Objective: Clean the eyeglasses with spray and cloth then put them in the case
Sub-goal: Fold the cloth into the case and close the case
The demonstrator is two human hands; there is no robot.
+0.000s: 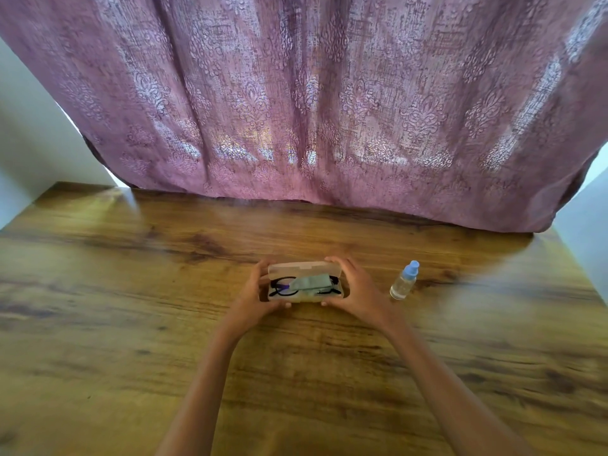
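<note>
Your two forearms reaching forward, left hand (255, 291) and right hand (353, 287) clasping the ends of the open case (306, 268), eyeglasses (283, 286) and cloth (311, 282) inside.

The wood-grain tabletop (131, 291) lies bare to the left of the translucent plastic eyeglass case (304, 299) and across the whole near part, apart from the two forearms reaching over it, so a hand could pass freely there. To the right, the small clear spray bottle with a pale blue cap (404, 280) stands upright near the case, leaving only a narrow gap between them, with open table beyond it. The pink patterned curtain (312, 110) hangs down to the far edge and closes off that side.
</note>
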